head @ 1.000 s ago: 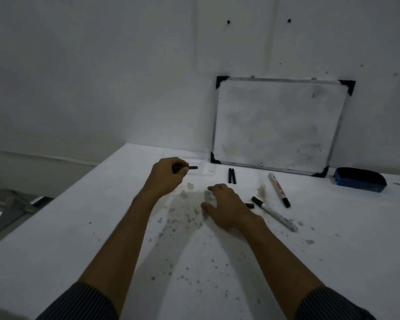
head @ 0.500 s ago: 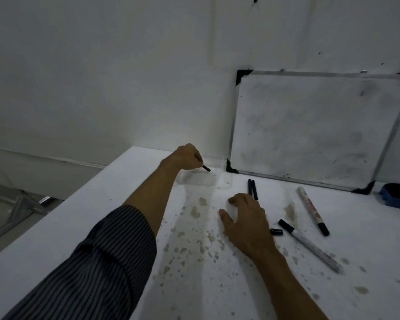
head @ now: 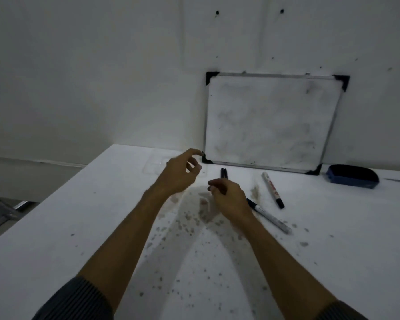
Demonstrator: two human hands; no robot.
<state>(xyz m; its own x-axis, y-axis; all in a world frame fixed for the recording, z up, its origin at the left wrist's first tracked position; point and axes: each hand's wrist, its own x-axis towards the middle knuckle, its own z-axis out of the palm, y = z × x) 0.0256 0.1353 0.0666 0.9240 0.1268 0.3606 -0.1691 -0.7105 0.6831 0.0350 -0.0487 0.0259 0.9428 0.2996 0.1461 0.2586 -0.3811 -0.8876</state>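
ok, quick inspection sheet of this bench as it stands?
Surface: white table, dark stains spattered across the middle.
Job's things: two thin black pens, side by side, partly behind the right hand.
Clutter: white marker with red print; second white marker; blue eraser block; smudged metal-framed whiteboard leaning on the white wall.
Fingers: left hand raised, loosely curled, empty; right hand curled, contents unclear.
Cables: nothing seen.
Surroundings: small dark holes high on the wall.

whiteboard [head: 268,125]: white, black corners | eraser [head: 352,176]: blue | table [head: 333,250]: white, speckled | sleeves [head: 79,301]: dark pinstriped
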